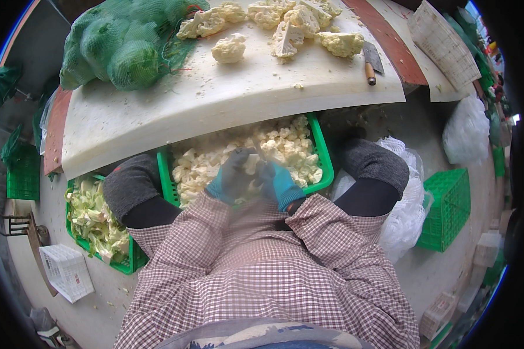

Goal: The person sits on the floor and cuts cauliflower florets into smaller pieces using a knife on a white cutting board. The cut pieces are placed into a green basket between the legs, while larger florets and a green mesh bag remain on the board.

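Observation:
Both hands wear blue gloves with grey palms and are held close together above a green plastic crate [325, 163] full of cut cauliflower florets [284, 150]. My left hand [236, 174] is closed around a pale cauliflower piece [251, 164], partly hidden by the fingers. In my right hand [273, 176] is a small knife [258, 147], its blade blurred and pointing away from me, beside the piece. On the white-covered table beyond lie cauliflower chunks [303, 19], a lone chunk [229, 48] and a cleaver with a wooden handle [372, 63].
A green mesh sack of round heads [113, 48] lies at the table's left. Left of my knee is a crate of leaf trimmings [98, 218]; a white crate [66, 271] stands behind it. To the right are white netting [399, 218] and a green crate [445, 209].

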A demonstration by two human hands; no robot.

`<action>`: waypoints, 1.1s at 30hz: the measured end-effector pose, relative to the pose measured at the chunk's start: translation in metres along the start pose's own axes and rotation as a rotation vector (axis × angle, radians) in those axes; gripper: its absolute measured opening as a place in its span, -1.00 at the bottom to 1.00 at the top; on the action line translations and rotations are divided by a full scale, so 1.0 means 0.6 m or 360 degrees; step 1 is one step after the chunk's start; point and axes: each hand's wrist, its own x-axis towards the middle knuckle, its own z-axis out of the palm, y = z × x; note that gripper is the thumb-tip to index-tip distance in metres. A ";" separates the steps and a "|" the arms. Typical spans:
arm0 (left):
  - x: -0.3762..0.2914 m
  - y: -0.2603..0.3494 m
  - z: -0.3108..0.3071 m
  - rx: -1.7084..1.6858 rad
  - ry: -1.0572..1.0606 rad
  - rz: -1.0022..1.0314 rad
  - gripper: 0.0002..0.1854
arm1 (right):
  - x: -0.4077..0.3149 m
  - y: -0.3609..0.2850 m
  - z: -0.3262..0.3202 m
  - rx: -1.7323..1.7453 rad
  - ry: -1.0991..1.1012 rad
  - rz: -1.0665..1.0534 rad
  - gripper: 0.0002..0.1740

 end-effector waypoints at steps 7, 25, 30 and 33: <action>0.008 -0.014 0.004 -0.0492 0.0367 0.0160 -0.66 | -0.054 -0.066 -0.014 -0.1180 0.0290 -0.0484 -0.68; -0.012 -0.025 -0.041 0.2153 0.0367 0.1238 -0.53 | -0.032 -0.037 0.009 -0.1751 -0.0068 -0.0361 -0.80; 0.010 0.000 -0.024 0.0828 0.1336 0.0769 -0.67 | -0.041 -0.070 -0.047 -0.1675 -0.0134 -0.0113 -0.59; 0.027 0.036 -0.002 0.1761 0.1000 0.0923 -0.60 | -0.019 -0.067 -0.095 -0.1572 0.0213 0.0087 -0.57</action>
